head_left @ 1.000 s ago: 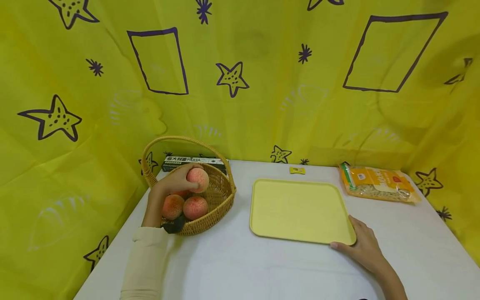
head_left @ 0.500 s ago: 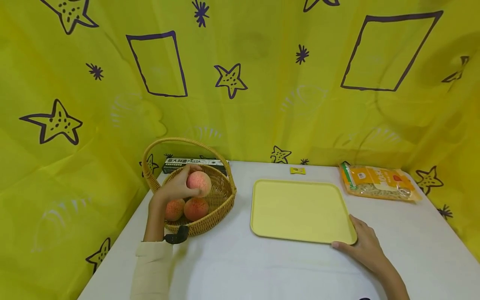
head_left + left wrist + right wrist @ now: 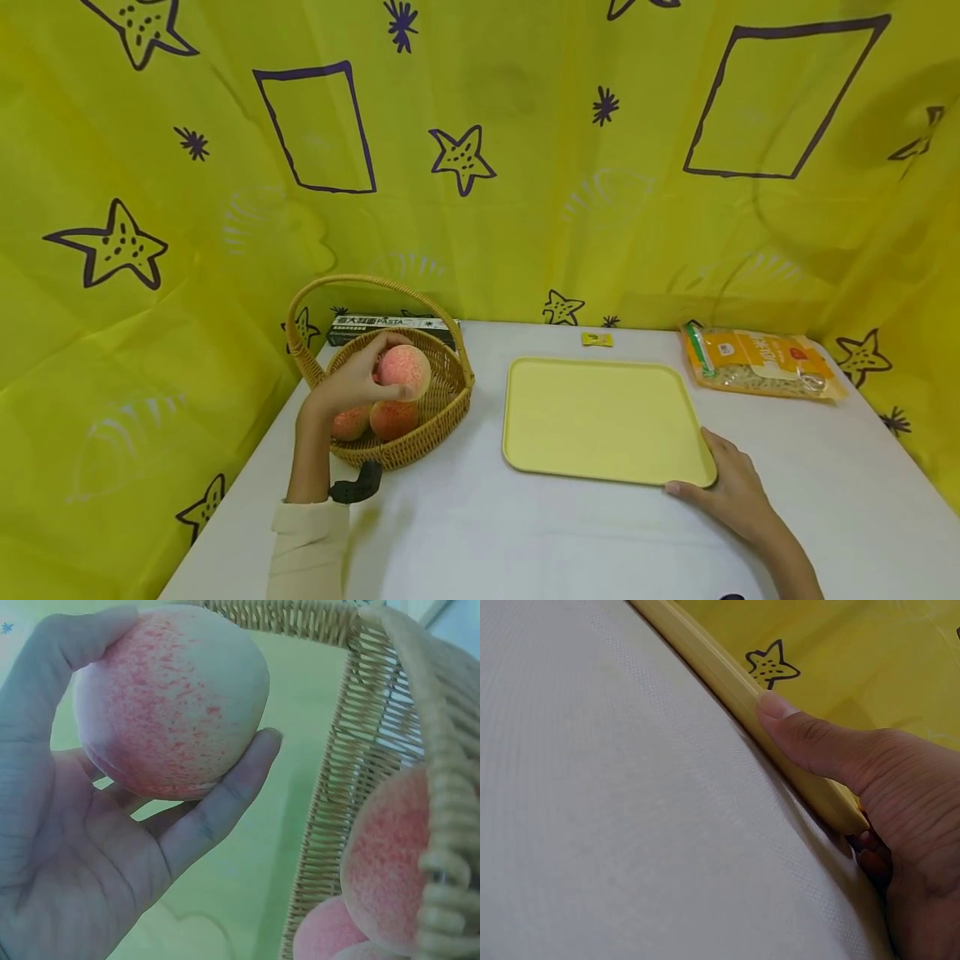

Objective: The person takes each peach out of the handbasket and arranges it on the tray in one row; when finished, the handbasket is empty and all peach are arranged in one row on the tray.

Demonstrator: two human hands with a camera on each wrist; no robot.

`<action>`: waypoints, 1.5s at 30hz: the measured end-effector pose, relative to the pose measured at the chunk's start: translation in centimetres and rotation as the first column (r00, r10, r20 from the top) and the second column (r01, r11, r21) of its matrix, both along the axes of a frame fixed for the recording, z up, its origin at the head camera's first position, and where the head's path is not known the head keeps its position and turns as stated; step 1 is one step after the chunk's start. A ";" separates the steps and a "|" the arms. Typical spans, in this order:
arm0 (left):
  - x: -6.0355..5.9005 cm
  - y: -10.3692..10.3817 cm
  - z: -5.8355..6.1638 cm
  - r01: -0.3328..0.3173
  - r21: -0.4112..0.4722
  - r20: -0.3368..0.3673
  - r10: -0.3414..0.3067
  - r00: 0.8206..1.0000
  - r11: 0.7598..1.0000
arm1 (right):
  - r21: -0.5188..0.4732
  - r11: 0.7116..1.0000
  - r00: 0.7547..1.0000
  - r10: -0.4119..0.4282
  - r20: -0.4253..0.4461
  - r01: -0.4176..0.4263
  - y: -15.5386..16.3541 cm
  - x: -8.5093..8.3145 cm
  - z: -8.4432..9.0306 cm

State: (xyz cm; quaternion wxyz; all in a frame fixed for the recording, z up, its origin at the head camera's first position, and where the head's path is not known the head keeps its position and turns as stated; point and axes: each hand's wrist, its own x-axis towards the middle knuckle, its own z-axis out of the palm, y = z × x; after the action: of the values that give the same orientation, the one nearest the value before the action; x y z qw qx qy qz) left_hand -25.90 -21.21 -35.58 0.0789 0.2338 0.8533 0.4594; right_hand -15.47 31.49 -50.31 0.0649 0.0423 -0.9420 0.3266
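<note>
Peach (image 3: pixel 406 372) held at the wicker basket (image 3: pixel 431 435), tray corner gripped

At left of centre in the head view, the left hand (image 3: pixel 352 382) holds a peach between thumb and fingers, in front of the basket's opening. The left wrist view shows it apart from the other peaches (image 3: pixel 393 420) and the woven wall. At lower right, the right hand (image 3: pixel 738 492) grips the near right corner of the yellow tray (image 3: pixel 600 421), which lies on the worktop (image 3: pixel 480 533).

The likeliest trouble is a slip: the peach is round and much of it is uncovered, so a loose thumb could let it roll out. Swinging it sideways at this height might knock it against the handle (image 3: pixel 462 354) or rim, and a bumped handle could tip the basket. On the other side, a hard press or pull by the right hand might tilt or slide the tray, since that corner alone is gripped.
</note>
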 end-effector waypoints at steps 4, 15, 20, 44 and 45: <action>0.7 0.7 0.4 -0.012 -0.019 -0.015 0.011 1.000 1.000 | -0.006 1.000 1.000 -0.003 -0.003 0.003 0.0 0.0 0.1; 1.6 3.9 0.1 0.109 0.082 0.038 -0.113 0.993 0.991 | -0.011 1.000 1.000 -0.010 0.023 0.011 0.1 0.1 0.4; 1.6 5.3 -0.8 0.178 0.083 0.043 -0.182 0.982 0.981 | -0.019 1.000 1.000 -0.006 0.015 0.006 0.1 0.1 0.3; 0.6 12.9 -4.2 0.285 0.080 0.045 -0.290 0.956 0.955 | -0.030 1.000 1.000 0.003 0.008 -0.003 0.0 0.3 0.2; 0.4 13.4 -4.5 0.286 0.072 0.036 -0.289 0.957 0.955 | -0.030 1.000 1.000 0.005 0.010 -0.005 0.0 0.3 0.2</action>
State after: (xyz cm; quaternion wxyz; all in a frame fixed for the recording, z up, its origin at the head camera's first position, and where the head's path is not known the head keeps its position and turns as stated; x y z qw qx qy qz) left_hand -25.48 -7.84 -40.04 0.1569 0.3472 0.7925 0.4762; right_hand -15.18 31.54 -50.13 0.0602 0.0421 -0.9371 0.3412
